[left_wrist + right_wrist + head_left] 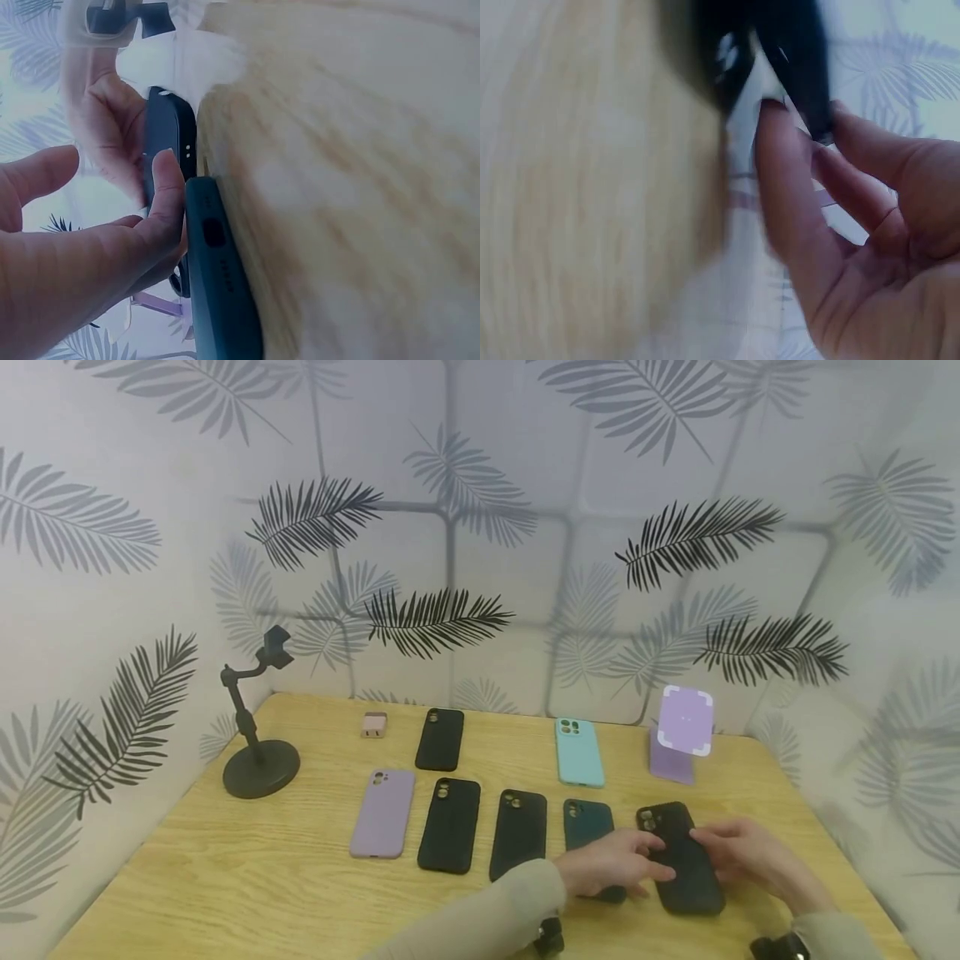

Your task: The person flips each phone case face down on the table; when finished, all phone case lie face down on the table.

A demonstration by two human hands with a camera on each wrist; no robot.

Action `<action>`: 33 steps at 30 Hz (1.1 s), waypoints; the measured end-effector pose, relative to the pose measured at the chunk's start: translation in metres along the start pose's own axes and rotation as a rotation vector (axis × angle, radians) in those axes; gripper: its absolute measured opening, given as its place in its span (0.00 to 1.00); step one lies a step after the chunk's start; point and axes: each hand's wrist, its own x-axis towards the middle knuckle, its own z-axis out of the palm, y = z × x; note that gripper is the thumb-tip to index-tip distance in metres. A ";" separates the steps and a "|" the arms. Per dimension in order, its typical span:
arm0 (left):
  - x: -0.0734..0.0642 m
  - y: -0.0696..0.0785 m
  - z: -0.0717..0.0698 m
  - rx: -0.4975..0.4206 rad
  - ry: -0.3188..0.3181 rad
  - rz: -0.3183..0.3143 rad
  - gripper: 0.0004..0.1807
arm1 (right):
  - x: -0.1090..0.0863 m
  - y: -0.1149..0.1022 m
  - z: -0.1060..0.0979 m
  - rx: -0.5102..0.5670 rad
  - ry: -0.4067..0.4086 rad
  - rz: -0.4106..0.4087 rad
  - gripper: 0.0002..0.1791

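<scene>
A black phone case (693,881) lies at the right front of the table, its camera cutout toward the back left. My right hand (750,856) pinches its right edge, thumb on top and fingers at the side; in the right wrist view, the thumb and fingers of that hand (855,225) meet the blurred dark edge of the case (799,67). My left hand (611,860) reaches over from the left with extended fingers on the black case's left part. Beneath this left hand lies a dark teal case (588,822), partly covered; its end with a port opening shows in the left wrist view.
Left of the hands lie black cases (519,831) (450,827) and a lilac case (382,814). Farther back are another black case (440,739), a mint case (580,753), a pink charger plug (373,724), a purple stand (678,735) and a black phone holder (258,768).
</scene>
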 end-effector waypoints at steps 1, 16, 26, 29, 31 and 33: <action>0.000 0.000 -0.001 -0.001 -0.006 -0.003 0.25 | 0.000 0.000 0.001 -0.029 0.023 0.009 0.25; 0.002 -0.001 -0.009 -0.004 -0.027 -0.010 0.27 | 0.006 -0.002 0.013 -0.195 0.221 0.062 0.21; 0.005 -0.002 -0.008 -0.031 -0.043 0.013 0.28 | 0.003 0.000 0.008 -0.149 0.213 0.099 0.19; 0.005 -0.002 -0.010 -0.039 -0.052 0.019 0.29 | 0.003 -0.001 0.007 -0.143 0.203 0.104 0.19; 0.005 -0.002 -0.012 -0.035 -0.049 0.025 0.30 | 0.003 0.000 0.007 -0.136 0.207 0.113 0.19; 0.004 -0.001 -0.013 -0.038 -0.043 0.037 0.30 | 0.003 0.000 0.006 -0.135 0.205 0.116 0.19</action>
